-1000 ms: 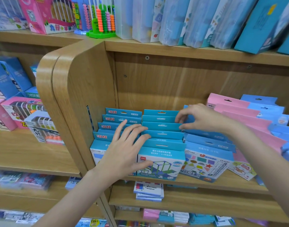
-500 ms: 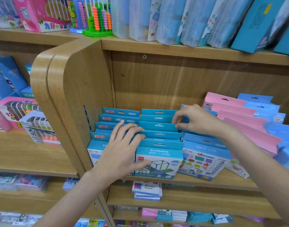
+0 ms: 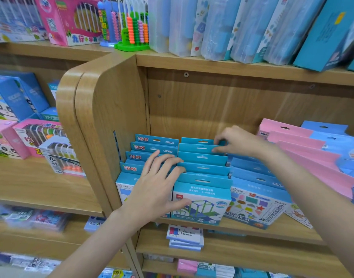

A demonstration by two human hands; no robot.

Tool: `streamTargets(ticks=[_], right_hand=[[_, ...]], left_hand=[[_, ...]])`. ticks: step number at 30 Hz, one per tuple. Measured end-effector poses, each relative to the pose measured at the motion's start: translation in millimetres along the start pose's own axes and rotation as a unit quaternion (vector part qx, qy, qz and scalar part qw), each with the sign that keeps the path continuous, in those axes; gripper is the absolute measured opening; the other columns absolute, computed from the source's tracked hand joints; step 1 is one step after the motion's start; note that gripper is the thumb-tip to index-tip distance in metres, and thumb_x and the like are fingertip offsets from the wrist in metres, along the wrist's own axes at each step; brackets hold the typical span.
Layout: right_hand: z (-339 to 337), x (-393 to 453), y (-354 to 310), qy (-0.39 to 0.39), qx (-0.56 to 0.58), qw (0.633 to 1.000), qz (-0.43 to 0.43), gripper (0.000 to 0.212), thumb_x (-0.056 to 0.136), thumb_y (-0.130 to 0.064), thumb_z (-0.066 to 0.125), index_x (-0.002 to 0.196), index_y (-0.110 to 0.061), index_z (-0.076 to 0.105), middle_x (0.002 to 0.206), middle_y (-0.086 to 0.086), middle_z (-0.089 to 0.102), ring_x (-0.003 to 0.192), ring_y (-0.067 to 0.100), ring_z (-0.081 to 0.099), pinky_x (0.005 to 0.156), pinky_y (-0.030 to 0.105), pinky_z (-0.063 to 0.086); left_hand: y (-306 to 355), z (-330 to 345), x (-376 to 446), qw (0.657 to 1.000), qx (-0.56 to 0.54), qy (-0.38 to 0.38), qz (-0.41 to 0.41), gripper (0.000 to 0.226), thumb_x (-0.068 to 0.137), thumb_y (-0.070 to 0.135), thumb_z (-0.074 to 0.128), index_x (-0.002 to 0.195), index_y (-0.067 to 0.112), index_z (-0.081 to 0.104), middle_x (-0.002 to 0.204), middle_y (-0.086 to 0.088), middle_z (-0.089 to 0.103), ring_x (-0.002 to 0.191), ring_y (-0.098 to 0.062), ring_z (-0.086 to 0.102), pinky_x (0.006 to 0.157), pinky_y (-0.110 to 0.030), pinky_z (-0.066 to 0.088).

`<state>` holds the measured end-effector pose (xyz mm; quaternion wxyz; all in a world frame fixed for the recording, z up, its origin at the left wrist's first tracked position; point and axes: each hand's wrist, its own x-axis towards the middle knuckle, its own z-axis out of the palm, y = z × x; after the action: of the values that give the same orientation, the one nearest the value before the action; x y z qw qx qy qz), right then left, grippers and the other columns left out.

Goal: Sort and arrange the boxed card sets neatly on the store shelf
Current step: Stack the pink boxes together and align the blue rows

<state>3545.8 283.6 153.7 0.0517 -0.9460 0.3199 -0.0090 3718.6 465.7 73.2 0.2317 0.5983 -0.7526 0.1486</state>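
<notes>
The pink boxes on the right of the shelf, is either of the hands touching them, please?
No: the left hand rests on the teal boxes, the right hand pinches one; the pink boxes lie untouched.

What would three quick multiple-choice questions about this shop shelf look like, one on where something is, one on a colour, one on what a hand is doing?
1. Where does the green-based abacus stand?
A. On the shelf above the card sets
B. On the floor
C. Among the pink boxes

2. What colour are the boxes fanned out to the right of the right hand?
A. Yellow
B. Pink
C. Black

3. What is the left hand doing?
A. Hanging idle
B. Lifting a box off the shelf
C. Lying flat with spread fingers on the blue boxes

Answers: 1 A, the green-based abacus stands on the upper board. 2 B, the pink boxes lean beside the right hand. 3 C, the left hand rests open on the blue boxes.
</notes>
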Motion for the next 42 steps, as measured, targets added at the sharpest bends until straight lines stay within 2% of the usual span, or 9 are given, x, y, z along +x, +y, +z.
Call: streamTargets(ticks=[3, 8, 19, 22, 26, 28, 33, 37, 42], right_hand=[[2, 3, -2, 0.002, -0.028, 1.0, 0.003, 0.022, 0.088, -0.034, 0.057, 0.095, -0.016, 0.068, 0.096, -0.001, 0.067, 0.087, 0.016, 0.052, 0.09, 0.034, 0.028], [2, 3, -4, -0.008, -0.033, 0.999, -0.008, 0.019, 0.09, -0.032, 0.055, 0.095, -0.017, 0.066, 0.097, 0.0, 0.067, 0.092, 0.017, 0.054, 0.087, 0.035, 0.026], [2, 0, -5, -0.031, 0.002, 1.0, -0.004, 0.015, 0.088, -0.03, 0.057, 0.087, -0.016, 0.064, 0.094, 0.0, 0.065, 0.088, 0.017, 0.053, 0.089, 0.037, 0.038], [-8, -8, -6, -0.007, 0.053, 0.999, -0.004, 0.01, 0.086, -0.024, 0.061, 0.091, -0.016, 0.066, 0.097, -0.001, 0.065, 0.09, 0.012, 0.055, 0.085, 0.029, 0.043], [-28, -41, -5, 0.083, 0.073, 0.994, 0.018, 0.008, 0.086, -0.018, 0.061, 0.09, -0.012, 0.066, 0.099, 0.001, 0.066, 0.09, 0.01, 0.056, 0.074, 0.005, 0.035], [-31, -68, -1, 0.121, 0.088, 0.988, 0.04, 0.01, 0.086, -0.015, 0.061, 0.092, -0.009, 0.067, 0.102, 0.005, 0.067, 0.092, 0.013, 0.057, 0.072, 0.0, 0.033], [-9, -137, -3, 0.101, 0.132, 0.981, 0.103, 0.023, 0.078, -0.028, 0.069, 0.098, -0.017, 0.065, 0.125, 0.001, 0.057, 0.115, 0.006, 0.046, 0.089, 0.017, 0.031], [21, -147, -9, 0.074, 0.03, 0.989, 0.127, 0.068, 0.067, -0.047, 0.074, 0.125, -0.021, 0.05, 0.148, 0.004, 0.03, 0.135, 0.021, 0.028, 0.109, 0.032, 0.019], [42, -133, -9, 0.068, -0.08, 0.986, 0.132, 0.079, 0.07, -0.056, 0.066, 0.134, -0.02, 0.034, 0.148, 0.004, 0.023, 0.135, 0.023, 0.021, 0.111, 0.038, 0.012]], left_hand=[[0, 0, 0, 1.0, -0.005, 0.0, -0.002, 0.058, 0.074, 0.068, 0.047, 0.109, 0.021, 0.048, 0.118, 0.0, 0.056, 0.119, -0.019, 0.039, 0.113, -0.039, 0.009], [0, 1, 0, 1.0, -0.009, 0.005, -0.005, 0.057, 0.075, 0.068, 0.045, 0.109, 0.022, 0.047, 0.118, 0.001, 0.056, 0.119, -0.019, 0.039, 0.112, -0.039, 0.009], [0, 2, 1, 1.0, -0.015, 0.016, -0.007, 0.057, 0.073, 0.067, 0.045, 0.108, 0.022, 0.046, 0.117, 0.0, 0.057, 0.118, -0.019, 0.04, 0.111, -0.04, 0.012], [0, 1, 1, 1.0, -0.012, 0.004, -0.012, 0.058, 0.073, 0.068, 0.044, 0.108, 0.022, 0.047, 0.119, 0.001, 0.057, 0.119, -0.019, 0.039, 0.111, -0.039, 0.01], [-1, 2, 0, 1.0, -0.007, -0.008, -0.009, 0.06, 0.072, 0.069, 0.042, 0.109, 0.022, 0.049, 0.12, 0.001, 0.056, 0.121, -0.019, 0.037, 0.111, -0.039, 0.008], [-1, 0, 1, 1.0, -0.004, -0.001, -0.001, 0.061, 0.072, 0.068, 0.043, 0.11, 0.022, 0.049, 0.122, -0.002, 0.055, 0.123, -0.021, 0.036, 0.111, -0.042, 0.01], [23, -7, 11, 0.998, 0.018, 0.025, 0.06, 0.07, 0.069, 0.065, 0.06, 0.118, 0.016, 0.053, 0.135, -0.012, 0.046, 0.132, -0.027, 0.029, 0.112, -0.049, 0.009], [58, 6, 26, 0.996, 0.053, -0.015, 0.076, 0.097, 0.057, 0.067, 0.07, 0.133, 0.013, 0.043, 0.142, -0.018, 0.039, 0.134, -0.035, 0.029, 0.11, -0.052, 0.011], [66, 21, 29, 0.996, 0.082, -0.031, 0.029, 0.103, 0.046, 0.063, 0.079, 0.13, 0.012, 0.049, 0.132, -0.016, 0.051, 0.122, -0.037, 0.045, 0.107, -0.047, 0.018]])
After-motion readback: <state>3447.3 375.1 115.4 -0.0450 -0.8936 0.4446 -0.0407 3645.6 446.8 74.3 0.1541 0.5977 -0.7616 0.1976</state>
